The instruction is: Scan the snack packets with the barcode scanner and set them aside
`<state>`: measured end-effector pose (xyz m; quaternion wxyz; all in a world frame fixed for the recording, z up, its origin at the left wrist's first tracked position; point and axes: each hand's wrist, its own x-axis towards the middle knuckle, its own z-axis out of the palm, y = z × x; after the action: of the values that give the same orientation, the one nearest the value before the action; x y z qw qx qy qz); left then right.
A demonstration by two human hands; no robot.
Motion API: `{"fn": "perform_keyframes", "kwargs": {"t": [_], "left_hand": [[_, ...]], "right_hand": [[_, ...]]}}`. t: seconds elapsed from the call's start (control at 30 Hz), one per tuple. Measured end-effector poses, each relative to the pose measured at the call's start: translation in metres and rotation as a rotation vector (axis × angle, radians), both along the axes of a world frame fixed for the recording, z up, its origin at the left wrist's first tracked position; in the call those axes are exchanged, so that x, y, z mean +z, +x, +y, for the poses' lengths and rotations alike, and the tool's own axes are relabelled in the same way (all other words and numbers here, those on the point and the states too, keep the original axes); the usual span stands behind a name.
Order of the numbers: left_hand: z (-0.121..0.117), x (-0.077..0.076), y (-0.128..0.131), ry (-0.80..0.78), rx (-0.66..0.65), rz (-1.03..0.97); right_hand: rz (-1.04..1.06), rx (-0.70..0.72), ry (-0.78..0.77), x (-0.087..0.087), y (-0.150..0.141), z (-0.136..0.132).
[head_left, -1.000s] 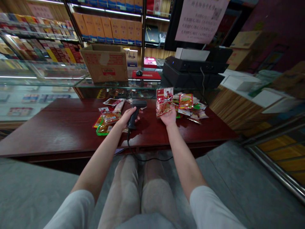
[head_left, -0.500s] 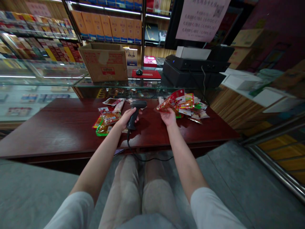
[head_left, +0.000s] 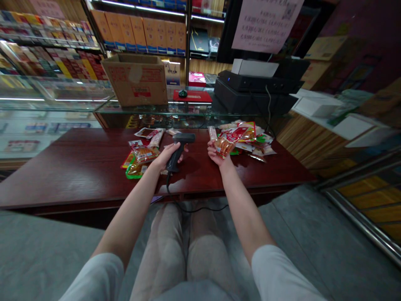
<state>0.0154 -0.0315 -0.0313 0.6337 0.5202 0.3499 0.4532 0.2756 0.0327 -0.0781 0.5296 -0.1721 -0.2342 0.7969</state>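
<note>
My left hand (head_left: 167,156) is wrapped round the grip of a black barcode scanner (head_left: 176,151), whose head points right and whose cord hangs over the table's front edge. My right hand (head_left: 217,155) grips a red and clear snack packet (head_left: 224,144), palm turned up, with the packet lying across the fingers. Behind and right of it is a heap of snack packets (head_left: 255,144). To the left of the scanner lies a smaller pile of snack packets (head_left: 144,154), some with green or red edges.
The dark red table (head_left: 81,167) stretches before me. Behind it, a glass counter (head_left: 188,109) bears a cardboard box (head_left: 138,83), a mouse (head_left: 182,94) on a red mat and a black machine (head_left: 253,96). Stocked shelves stand further back.
My right hand has turned palm up, and the packet has tipped from sticking out over the heap to lying across the hand. The left hand and scanner have hardly moved.
</note>
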Motion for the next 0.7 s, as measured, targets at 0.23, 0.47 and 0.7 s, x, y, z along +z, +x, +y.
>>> {"fn": "perform_keyframes", "kwargs": {"t": [0.23, 0.47, 0.7], "left_hand": [[0.008, -0.012, -0.005, 0.002, -0.158, 0.109], [0.005, -0.007, -0.002, -0.009, -0.183, 0.161], [0.004, -0.005, -0.002, -0.014, -0.176, 0.159]], "right_hand": [[-0.091, -0.156, -0.047, -0.003, -0.007, 0.003], [-0.056, -0.171, -0.053, 0.004, -0.012, 0.000], [-0.061, -0.088, 0.004, 0.008, -0.014, -0.003]]}}
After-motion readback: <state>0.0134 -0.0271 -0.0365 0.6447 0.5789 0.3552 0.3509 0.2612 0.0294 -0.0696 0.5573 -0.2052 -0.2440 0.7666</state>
